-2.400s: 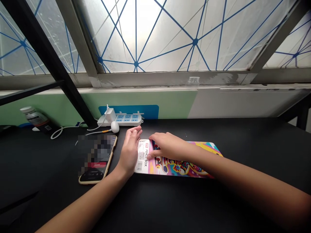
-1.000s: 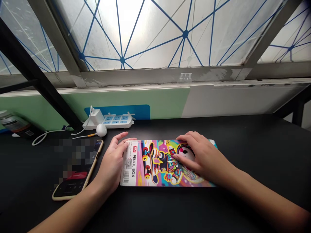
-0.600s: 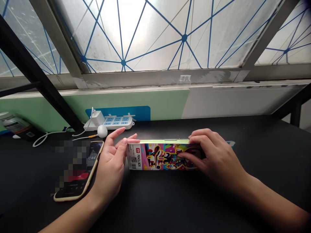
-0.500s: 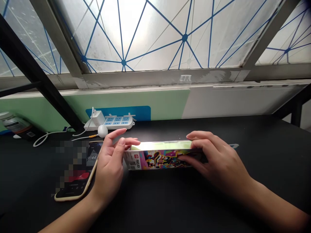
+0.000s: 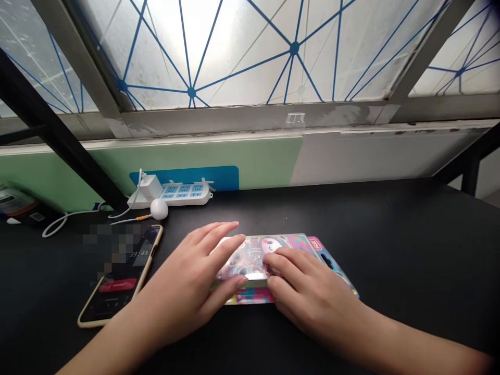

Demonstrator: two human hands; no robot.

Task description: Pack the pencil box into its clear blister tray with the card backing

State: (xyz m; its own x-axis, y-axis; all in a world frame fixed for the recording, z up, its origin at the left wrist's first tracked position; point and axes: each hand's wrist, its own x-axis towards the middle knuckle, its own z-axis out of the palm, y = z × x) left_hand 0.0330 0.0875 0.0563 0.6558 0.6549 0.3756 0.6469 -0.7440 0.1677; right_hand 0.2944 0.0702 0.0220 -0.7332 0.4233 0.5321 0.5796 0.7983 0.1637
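A pencil box [image 5: 250, 260] in colourful packaging lies flat on the black desk, with a smiling cartoon face on its upper side and a hanging tab at its right end. Over its left end is my left hand [image 5: 203, 271], its fingers spread and the thumb apart near the front edge. I cannot tell how firmly it touches the box. My right hand [image 5: 312, 286] lies on the front right part of the box, fingers bent over it and hiding that part.
A phone [image 5: 121, 281] in a beige case lies to the left, a timer on its screen. Behind it are a white power strip [image 5: 183, 194] with a plugged-in charger, cables and a small round white object [image 5: 159, 209]. A dark bottle [image 5: 23, 205] lies far left. A black slanted post [image 5: 62, 135] rises there.
The pencil box stood on its long side, printed panel facing me; now it lies flat with the cartoon side up. Both hands have moved closer together over it.
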